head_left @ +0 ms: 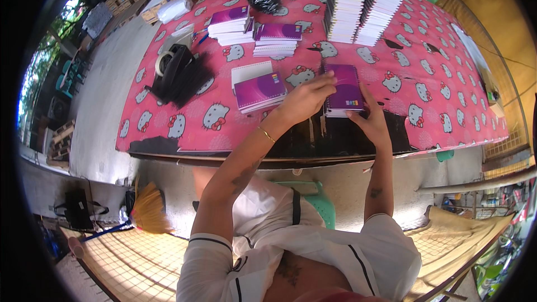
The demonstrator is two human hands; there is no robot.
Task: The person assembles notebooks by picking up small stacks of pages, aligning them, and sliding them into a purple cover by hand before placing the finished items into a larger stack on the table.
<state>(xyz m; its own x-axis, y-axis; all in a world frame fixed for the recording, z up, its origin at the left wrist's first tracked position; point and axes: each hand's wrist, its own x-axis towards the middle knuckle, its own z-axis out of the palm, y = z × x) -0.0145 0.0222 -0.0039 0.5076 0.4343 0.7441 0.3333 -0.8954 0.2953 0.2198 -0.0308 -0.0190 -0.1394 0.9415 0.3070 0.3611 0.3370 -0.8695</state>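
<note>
A small stack of purple-covered spiral notebooks [348, 86] lies before me near the table's front edge. My right hand [373, 120] holds the stack at its near right corner, thumb on the near edge and fingers along the right side. At the left side of the same stack is my left hand [310, 98]; its fingers are bent together over the bound edge of the top notebook. Whether they pinch anything small there is hidden. Just left of my left hand sits another low pile of purple notebooks [260, 90], with a white page showing behind its top cover.
Farther back stand two more purple notebook piles [230, 17] [278, 32] and tall stacks of spiral-bound white pads [347, 8]. A black tape dispenser [178, 67] lies at left beside black material. The pink patterned tablecloth [215, 116] is torn near the front edge, showing black.
</note>
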